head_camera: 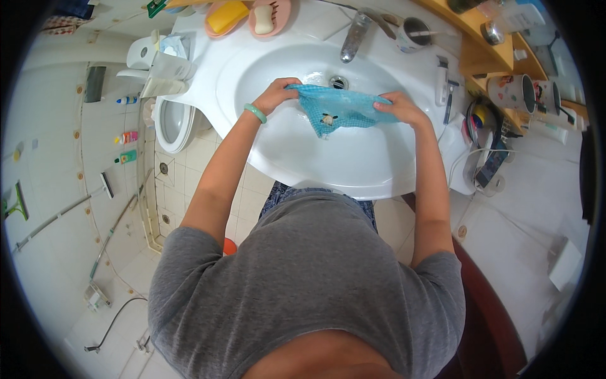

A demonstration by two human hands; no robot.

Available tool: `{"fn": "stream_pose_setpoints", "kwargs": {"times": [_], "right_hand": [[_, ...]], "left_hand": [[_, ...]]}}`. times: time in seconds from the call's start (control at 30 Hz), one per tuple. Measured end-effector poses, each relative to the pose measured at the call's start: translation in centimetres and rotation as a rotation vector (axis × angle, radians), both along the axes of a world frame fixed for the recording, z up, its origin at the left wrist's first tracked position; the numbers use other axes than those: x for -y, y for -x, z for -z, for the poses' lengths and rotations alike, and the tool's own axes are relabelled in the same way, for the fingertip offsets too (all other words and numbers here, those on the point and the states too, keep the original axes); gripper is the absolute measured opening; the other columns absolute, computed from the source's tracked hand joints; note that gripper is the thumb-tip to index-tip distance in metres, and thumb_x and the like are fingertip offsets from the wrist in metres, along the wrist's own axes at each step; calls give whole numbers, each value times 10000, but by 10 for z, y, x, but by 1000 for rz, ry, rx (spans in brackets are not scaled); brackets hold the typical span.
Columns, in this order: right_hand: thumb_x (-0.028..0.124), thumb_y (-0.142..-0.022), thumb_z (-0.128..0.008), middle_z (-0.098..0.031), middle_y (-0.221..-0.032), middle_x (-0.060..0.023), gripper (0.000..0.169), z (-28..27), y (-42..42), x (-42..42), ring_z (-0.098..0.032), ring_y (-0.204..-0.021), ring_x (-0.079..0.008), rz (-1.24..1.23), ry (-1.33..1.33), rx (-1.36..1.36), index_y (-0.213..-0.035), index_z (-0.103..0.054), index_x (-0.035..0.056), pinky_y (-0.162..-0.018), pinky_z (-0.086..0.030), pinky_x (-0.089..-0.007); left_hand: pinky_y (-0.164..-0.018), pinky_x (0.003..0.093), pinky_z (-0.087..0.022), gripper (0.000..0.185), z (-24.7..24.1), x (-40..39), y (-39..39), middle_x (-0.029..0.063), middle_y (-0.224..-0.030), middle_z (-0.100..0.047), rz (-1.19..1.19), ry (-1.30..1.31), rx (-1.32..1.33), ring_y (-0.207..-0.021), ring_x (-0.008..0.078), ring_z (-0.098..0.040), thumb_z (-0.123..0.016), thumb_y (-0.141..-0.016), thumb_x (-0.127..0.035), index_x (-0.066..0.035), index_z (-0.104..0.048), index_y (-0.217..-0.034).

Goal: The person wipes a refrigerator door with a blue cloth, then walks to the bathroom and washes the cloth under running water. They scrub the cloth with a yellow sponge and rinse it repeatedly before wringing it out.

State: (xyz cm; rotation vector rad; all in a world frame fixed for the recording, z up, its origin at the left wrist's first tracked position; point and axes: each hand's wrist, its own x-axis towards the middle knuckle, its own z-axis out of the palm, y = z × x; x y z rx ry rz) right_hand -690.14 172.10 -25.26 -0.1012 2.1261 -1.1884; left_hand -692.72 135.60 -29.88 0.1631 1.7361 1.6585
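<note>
A blue checked cloth (338, 106) with a small animal-face patch is stretched over the white washbasin (331, 156). My left hand (277, 96), with a pale green bangle on its wrist, grips the cloth's left corner. My right hand (401, 108) pinches its right end between thumb and fingers. The cloth sags in the middle, and a pointed part hangs down on the left. Just beyond the cloth, the metal drain (338, 83) shows in the bowl. Over the far side of the bowl reaches the faucet (355, 38).
Pink soap dishes (279, 29) with a yellow and a white bar stand at the far left. A mug (414, 35) is right of the faucet. A razor (449, 102), a phone (491, 166) and cables lie at the right. The toilet (175, 123) is at the left.
</note>
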Motion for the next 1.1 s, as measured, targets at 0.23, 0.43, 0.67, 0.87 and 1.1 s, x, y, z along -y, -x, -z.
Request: {"fn": "stream_pose_setpoints", "kwargs": {"times": [0.23, 0.43, 0.67, 0.87, 1.1], "right_hand": [[337, -805, -677, -490, -1276, -215, 693, 48, -6, 14, -522, -1127, -280, 421, 51, 12, -1362, -401, 30, -938, -404, -353], [263, -703, -764, -548, -1164, -223, 944, 55, -32, 22, -551, -1047, -383, 24, -19, -320, -1469, -211, 264, -939, -408, -413], [202, -609, -793, -583, -1002, -146, 440, 87, -52, 39, -606, -862, -311, -308, -591, -477, -1020, -685, 86, -797, -485, -381], [56, -729, -620, -563, -1136, -93, 527, 88, -55, 36, -579, -1013, -230, 599, 493, 489, -1246, -518, 53, -849, -504, -345], [-11, -701, -547, -569, -1052, -88, 555, 57, -71, 106, -581, -985, -227, 817, 967, 291, -1249, -485, 50, -858, -499, -348]], "left_hand": [[-847, 282, -401, 301, 20, -34, -10, 76, -1014, -545, -361, 82, 157, -919, 161, -490, -452, -888, -152, -42, -473, -1168], [-898, 361, -461, 723, 11, -51, -29, 137, -1007, -517, 91, 415, -270, -1001, 291, -550, -814, -645, -200, -103, -467, -1272], [-823, 365, -494, 461, 46, -54, -35, 125, -1052, -577, 350, 847, -223, -944, 286, -601, -765, -675, -292, -66, -659, -1062], [-935, 406, -437, 445, 62, -35, -53, 81, -1192, -589, -394, -167, 744, -1118, 235, -532, -580, -860, -332, -87, -559, -1231], [-1028, 445, -374, 551, 62, -78, -91, 111, -1338, -483, -715, -947, 1051, -1222, 283, -473, -496, -892, -454, -90, -483, -1305]]}}
